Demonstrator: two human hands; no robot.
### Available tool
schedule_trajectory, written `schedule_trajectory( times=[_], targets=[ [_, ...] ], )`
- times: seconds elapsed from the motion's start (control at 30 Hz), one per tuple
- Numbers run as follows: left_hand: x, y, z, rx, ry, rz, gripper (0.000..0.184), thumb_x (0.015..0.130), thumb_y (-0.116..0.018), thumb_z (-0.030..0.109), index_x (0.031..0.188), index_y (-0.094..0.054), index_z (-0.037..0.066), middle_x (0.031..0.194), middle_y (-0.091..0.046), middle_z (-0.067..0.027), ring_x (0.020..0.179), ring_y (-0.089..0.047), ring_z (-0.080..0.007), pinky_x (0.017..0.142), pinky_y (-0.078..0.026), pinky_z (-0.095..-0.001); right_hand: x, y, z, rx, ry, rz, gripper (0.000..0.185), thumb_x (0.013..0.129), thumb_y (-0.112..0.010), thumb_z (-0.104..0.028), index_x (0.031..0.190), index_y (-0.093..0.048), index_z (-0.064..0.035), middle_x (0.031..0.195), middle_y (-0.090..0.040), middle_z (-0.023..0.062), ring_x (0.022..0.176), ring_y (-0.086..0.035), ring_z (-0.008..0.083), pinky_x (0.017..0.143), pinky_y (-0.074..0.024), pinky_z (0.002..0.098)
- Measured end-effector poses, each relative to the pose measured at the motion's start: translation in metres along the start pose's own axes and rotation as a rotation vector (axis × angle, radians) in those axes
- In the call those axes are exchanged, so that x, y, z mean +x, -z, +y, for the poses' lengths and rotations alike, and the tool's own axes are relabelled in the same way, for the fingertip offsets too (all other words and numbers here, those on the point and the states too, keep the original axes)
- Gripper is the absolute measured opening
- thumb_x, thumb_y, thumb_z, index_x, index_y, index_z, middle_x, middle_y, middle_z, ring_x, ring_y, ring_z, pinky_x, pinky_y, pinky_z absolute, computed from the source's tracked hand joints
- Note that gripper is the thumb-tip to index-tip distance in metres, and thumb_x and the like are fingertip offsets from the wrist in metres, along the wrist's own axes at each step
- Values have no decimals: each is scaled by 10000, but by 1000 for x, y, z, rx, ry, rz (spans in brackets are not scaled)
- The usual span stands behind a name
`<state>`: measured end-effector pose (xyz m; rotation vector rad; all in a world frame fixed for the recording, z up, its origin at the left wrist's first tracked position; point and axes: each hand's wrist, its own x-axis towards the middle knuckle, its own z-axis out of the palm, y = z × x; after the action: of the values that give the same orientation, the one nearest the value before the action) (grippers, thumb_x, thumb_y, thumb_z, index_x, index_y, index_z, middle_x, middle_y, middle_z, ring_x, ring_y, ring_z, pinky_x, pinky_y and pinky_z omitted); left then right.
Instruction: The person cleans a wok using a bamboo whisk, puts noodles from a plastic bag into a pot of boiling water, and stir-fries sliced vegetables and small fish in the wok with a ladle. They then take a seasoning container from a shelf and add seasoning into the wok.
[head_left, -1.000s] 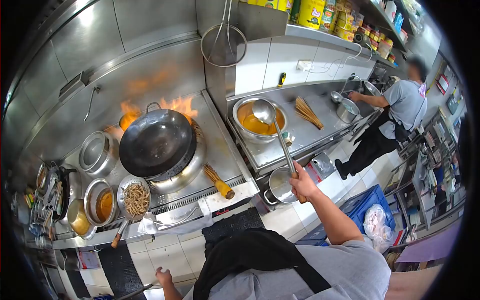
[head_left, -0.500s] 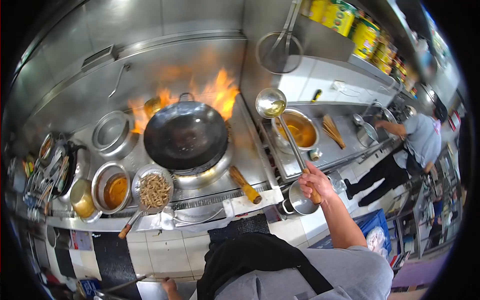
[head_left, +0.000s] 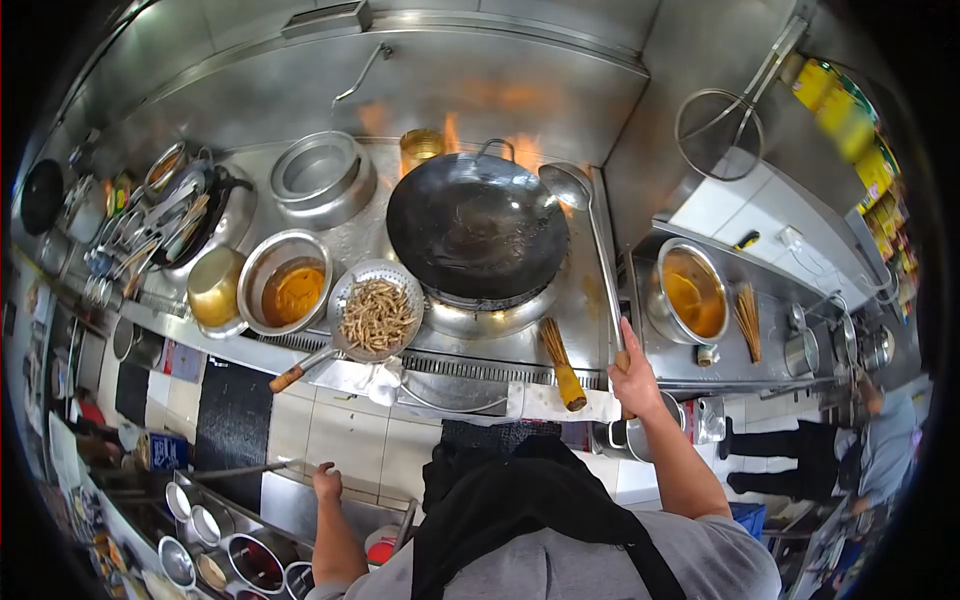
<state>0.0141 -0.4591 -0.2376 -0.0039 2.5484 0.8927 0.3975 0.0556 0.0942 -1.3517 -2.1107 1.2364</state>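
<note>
I find the left hand [head_left: 327, 482] low beside the body, fingers apparently bent, with the end of a thin rod [head_left: 240, 470] showing close to its left; from my remote seat I cannot tell whether it grips that rod or nothing at all; the right hand [head_left: 636, 378] is closed firmly around the wooden grip of the ladle [head_left: 604, 265], whose shaft runs ahead and slightly left of that hand; just left of the right hand a bamboo brush [head_left: 564, 372] lies at the stove's front edge, and I would keep the wrist and sleeve clear of it; farther left of the same hand a perforated skimmer [head_left: 392, 274] bears pale strips [head_left: 376, 316], and I advise against sweeping the shaft across its rim; ahead and right of the hand stands a pot [head_left: 664, 312] of amber liquid; ahead and left sits the wok [head_left: 475, 225], its inner face glossy, with the ladle's bowl at its right rim; contact there, and the bowl's contents, I cannot confirm; in my judgement the ladle work is best done low and slowly, turning the wrist so that anything poured runs down the wok's wall without splashing; beyond the wok, flames [head_left: 525, 148] rise at its far side; I recommend reaching in from the near right and keeping the hand well back along the grip, away from that heat.
</note>
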Motion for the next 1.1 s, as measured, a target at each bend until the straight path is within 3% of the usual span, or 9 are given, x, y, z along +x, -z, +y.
schedule_trajectory(
  times=[0.17, 0.3, 0.43, 0.47, 0.57, 0.77, 0.9, 1.0, 1.1],
  targets=[
    [-29, -25, 9, -2, 53, 1, 338, 765, -666, 139, 1099, -716, 115, 860, -700, -240, 811, -695, -365, 769, -530, -434, 14, -2, 4, 236, -164, -262, 837, 873, -522, 24, 1588, -142, -191, 707, -520, 43, 488, -484, 137, 452, -416, 298],
    [-111, -42, 61, 107, 74, 20, 325, 783, -647, 180, 1094, -735, 145, 907, -700, -242, 885, -697, -356, 815, -538, -426, 49, -24, -1, 718, -397, -471, 905, 826, -568, 48, 1575, -136, -217, 657, -534, 58, 469, -496, 140, 408, -408, 303],
    [-211, -60, 94, -49, 245, -134, 365, 817, -565, 112, 1147, -719, 133, 1079, -699, -207, 1006, -670, -358, 928, -521, -420, 148, -46, 9, 1056, -360, -737, 665, 820, -555, 47, 1416, -418, -215, 685, -486, 0, 457, -452, 97, 360, -395, 235],
    [-235, -73, 80, -37, 134, -54, 354, 819, -572, 121, 1142, -716, 130, 1088, -691, -216, 1027, -661, -361, 938, -512, -431, 174, -61, 20, 1018, -319, -721, 778, 821, -588, 28, 1475, -316, -294, 753, -519, -5, 482, -472, 97, 392, -402, 239],
    [-342, -64, 74, -41, 8, -2, 354, 815, -623, 167, 1160, -685, 115, 1138, -678, -204, 1068, -639, -371, 961, -490, -435, 189, -103, 26, 586, -92, -505, 680, 920, -571, -58, 1497, -289, -279, 842, -532, 35, 521, -446, 92, 418, -391, 247],
    [-565, -20, 35, -309, 504, 675, 276, 861, -614, 130, 1118, -710, 98, 1048, -724, -130, 960, -687, -265, 857, -527, -364, 146, -90, 49, 677, -188, -701, 610, 952, -519, -93, 1486, -259, -232, 737, -463, 18, 523, -458, 120, 400, -410, 275],
    [-668, -24, 4, -696, 616, 1027, 254, 900, -572, 56, 1124, -692, 47, 971, -723, -87, 908, -664, -165, 828, -521, -310, 127, -73, 20, 745, -193, -749, 525, 963, -539, -111, 1438, -328, -187, 716, -446, 7, 513, -437, 119, 412, -392, 279],
    [-697, -36, -17, -642, 618, 1102, 263, 899, -564, 42, 1135, -676, 24, 969, -699, -77, 877, -645, -151, 820, -516, -301, 226, -138, 69, 164, 377, -535, 819, 840, -520, -17, 1569, -182, -175, 957, -609, 140, 559, -508, 187, 481, -445, 324],
    [-716, -34, -24, -590, 612, 1102, 263, 901, -566, 53, 1139, -677, 32, 991, -705, -80, 895, -649, -159, 831, -513, -303, 273, -143, 74, -238, 550, -297, 843, 824, -504, -1, 1574, -167, -185, 974, -606, 160, 571, -518, 219, 490, -450, 355]
  ],
)
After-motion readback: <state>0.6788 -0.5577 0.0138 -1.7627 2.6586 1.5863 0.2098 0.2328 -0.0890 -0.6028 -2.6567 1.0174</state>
